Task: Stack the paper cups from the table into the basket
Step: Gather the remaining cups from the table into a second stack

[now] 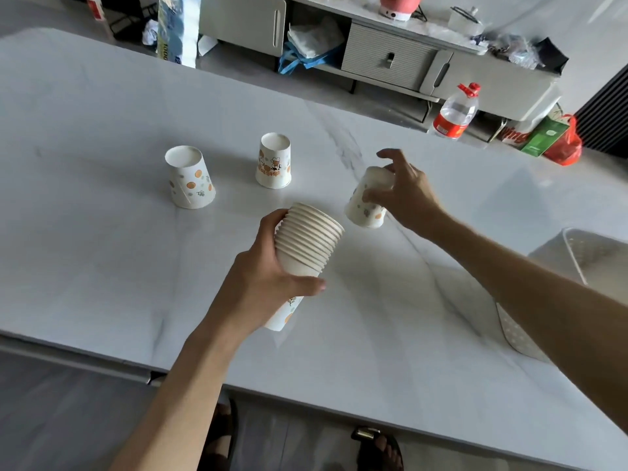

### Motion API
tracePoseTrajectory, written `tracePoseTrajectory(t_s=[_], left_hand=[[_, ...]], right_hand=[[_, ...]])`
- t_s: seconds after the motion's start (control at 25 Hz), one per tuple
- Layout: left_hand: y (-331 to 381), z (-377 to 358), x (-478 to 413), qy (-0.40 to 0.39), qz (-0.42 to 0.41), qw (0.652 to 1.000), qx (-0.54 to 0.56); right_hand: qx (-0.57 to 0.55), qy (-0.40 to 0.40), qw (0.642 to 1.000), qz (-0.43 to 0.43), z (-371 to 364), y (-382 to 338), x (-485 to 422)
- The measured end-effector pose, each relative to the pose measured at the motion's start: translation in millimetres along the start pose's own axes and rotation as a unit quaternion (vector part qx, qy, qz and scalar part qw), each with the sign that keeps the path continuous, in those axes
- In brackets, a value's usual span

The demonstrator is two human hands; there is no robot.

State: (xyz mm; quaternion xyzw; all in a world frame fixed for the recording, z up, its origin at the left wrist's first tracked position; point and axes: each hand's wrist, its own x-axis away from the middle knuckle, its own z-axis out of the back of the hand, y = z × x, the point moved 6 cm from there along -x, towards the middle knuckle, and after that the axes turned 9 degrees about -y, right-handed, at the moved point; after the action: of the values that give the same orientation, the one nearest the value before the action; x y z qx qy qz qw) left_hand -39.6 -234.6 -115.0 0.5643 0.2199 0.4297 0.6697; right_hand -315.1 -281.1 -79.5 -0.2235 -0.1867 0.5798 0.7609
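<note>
My left hand (261, 283) grips a tall stack of nested paper cups (307, 239), tilted with the rims pointing up and right, above the white marble table (102, 249). My right hand (404, 192) holds a single upside-down paper cup (365, 207) by its base, just right of the stack and lifted off the table. Two more cups stand upside down farther back: one with orange dots (190, 178) at the left and one with a cartoon print (274, 161) in the middle. The white perforated basket (577, 253) sits at the table's right edge, partly hidden behind my right forearm.
Beyond the table's far edge stand a grey cabinet (390, 59), a large water bottle with a red cap (455, 113) and red and green bags (550, 137) on the floor. My sandalled feet (377, 450) show below the table's near edge.
</note>
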Motion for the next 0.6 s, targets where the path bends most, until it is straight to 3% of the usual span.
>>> tracePoseTrajectory(t_s=[0.12, 0.4, 0.6], left_hand=[[1.3, -1.3, 0.3, 0.009, -0.009, 1.0, -0.018], [6.7, -5.1, 4.3, 0.002, -0.009, 1.0, -0.016], [5.6, -2.3, 4.1, 0.006, -0.01, 0.999, -0.032]], right_hand=[[-0.001, -0.03, 0.997, 0.065, -19.9, -3.2, 63.9], [-0.188, -0.034, 0.981, -0.038, -65.7, 23.7, 110.5], [-0.165, -0.061, 0.982, -0.075, -76.6, 22.3, 113.0]])
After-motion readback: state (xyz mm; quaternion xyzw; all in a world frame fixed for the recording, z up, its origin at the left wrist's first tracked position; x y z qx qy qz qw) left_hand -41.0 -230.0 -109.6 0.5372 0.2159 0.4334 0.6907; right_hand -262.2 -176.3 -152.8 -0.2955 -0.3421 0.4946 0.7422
